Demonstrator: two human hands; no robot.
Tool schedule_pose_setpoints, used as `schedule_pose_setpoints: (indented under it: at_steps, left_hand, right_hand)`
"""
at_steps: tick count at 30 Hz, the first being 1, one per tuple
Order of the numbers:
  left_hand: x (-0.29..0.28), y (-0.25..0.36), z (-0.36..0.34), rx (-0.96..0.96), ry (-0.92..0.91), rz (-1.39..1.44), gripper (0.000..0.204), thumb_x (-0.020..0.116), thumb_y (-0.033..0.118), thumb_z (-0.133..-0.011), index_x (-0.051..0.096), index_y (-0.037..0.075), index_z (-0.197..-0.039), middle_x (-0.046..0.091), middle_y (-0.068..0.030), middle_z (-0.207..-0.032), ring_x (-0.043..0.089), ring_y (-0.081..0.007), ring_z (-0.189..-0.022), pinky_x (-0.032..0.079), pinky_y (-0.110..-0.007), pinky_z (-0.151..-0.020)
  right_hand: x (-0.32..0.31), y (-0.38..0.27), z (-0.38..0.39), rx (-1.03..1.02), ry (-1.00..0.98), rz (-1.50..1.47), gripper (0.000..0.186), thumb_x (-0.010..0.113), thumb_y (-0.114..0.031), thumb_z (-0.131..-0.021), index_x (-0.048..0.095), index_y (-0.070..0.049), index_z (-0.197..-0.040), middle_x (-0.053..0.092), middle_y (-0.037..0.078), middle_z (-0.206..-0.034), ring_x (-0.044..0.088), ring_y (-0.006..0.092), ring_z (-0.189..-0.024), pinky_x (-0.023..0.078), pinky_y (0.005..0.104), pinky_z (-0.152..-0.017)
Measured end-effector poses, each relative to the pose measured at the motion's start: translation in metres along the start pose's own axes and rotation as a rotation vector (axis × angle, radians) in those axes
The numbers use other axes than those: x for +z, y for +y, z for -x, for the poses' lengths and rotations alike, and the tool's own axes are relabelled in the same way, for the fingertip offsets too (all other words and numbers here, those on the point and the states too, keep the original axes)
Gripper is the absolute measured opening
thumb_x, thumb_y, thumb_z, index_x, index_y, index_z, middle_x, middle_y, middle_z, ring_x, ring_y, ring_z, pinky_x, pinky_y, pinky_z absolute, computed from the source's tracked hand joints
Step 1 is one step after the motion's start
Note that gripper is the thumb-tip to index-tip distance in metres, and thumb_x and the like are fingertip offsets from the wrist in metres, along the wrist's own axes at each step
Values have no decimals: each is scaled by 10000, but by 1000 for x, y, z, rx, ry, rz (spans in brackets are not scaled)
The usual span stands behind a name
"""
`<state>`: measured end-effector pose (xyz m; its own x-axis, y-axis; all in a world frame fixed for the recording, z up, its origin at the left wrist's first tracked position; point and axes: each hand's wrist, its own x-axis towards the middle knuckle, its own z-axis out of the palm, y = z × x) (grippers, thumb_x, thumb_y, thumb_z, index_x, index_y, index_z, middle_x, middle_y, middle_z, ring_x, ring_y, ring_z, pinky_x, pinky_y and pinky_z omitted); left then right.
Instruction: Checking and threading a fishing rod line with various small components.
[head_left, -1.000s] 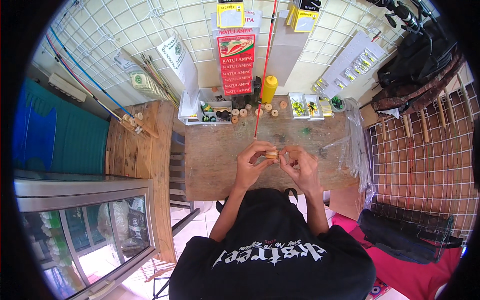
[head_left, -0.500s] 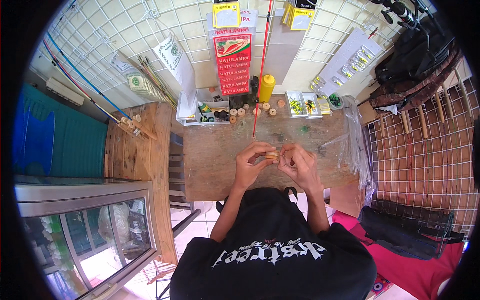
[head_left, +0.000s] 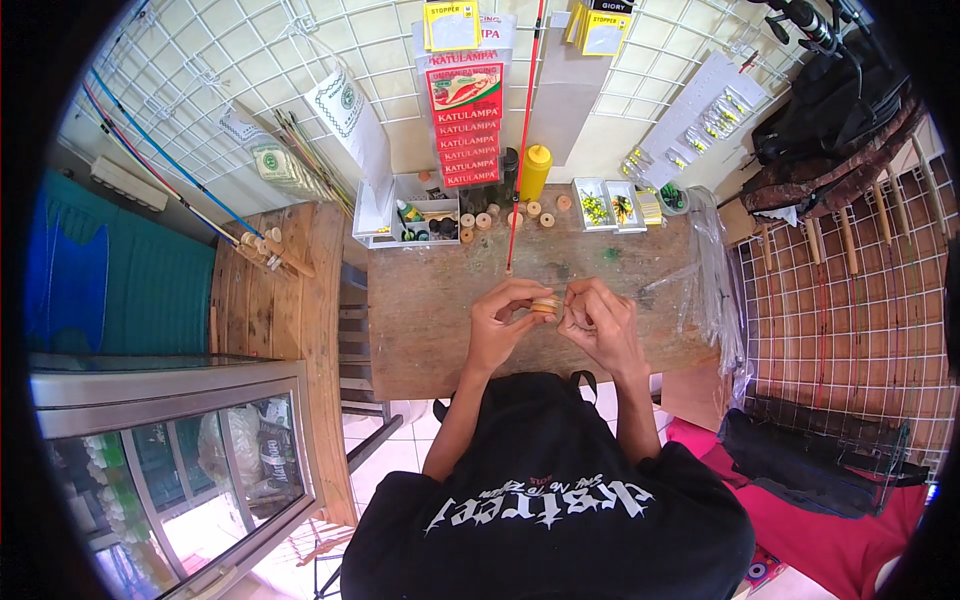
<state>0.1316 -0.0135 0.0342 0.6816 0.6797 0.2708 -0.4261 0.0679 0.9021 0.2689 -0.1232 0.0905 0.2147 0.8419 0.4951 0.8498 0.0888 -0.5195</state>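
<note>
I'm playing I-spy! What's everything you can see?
Wooden table: one, brown, centre.
Wooden spool: one, tan, held above table.
Small spools: several, tan, table's back.
Squeeze bottle: one, yellow, table's back.
Trays: two, white, table's back right.
Organiser box: one, white, table's back left.
Thin rod: one, red, back centre.
Packets: several, red, hanging back centre.
Bags: a few, dark, right.
Glass-fronted cabinet: one, grey, lower left.
Shirt: one, black, bottom.
Left hand: one, bare, holding spool.
Right hand: one, bare, beside spool.

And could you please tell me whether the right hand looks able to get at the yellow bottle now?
Probably yes: only small round wooden pieces seem to stand between the right hand and the yellow bottle; the red rod passes left of it, seemingly leaving room.
</note>
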Motion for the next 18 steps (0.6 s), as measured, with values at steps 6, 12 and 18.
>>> schedule_pose_setpoints:
  at_steps: [6,12,18]
  left_hand:
    - [0,-3,1,8,40,-11,323,707,-118,-727,645,-49,-1037,598,-135,-1075,613,-205,-981,536,-296,-845]
    - [3,2,-2,40,72,-67,318,720,-84,-734,663,-23,-1041,608,-116,-1058,621,-181,-957,536,-287,-836]
    - [3,-2,-1,29,101,-40,302,719,-79,-742,665,-27,-1034,609,-118,-1056,624,-177,-932,541,-269,-803]
  right_hand:
    - [1,-9,-7,125,-13,-1,326,715,-21,-662,626,-61,-973,594,55,-871,618,245,-676,498,346,-556]
    - [11,-7,0,113,122,81,285,713,-18,-672,659,-92,-942,607,52,-893,643,228,-715,526,339,-583]
    - [11,-6,-3,284,121,-127,166,673,-5,-696,622,-50,-848,586,62,-867,586,172,-625,491,287,-540]
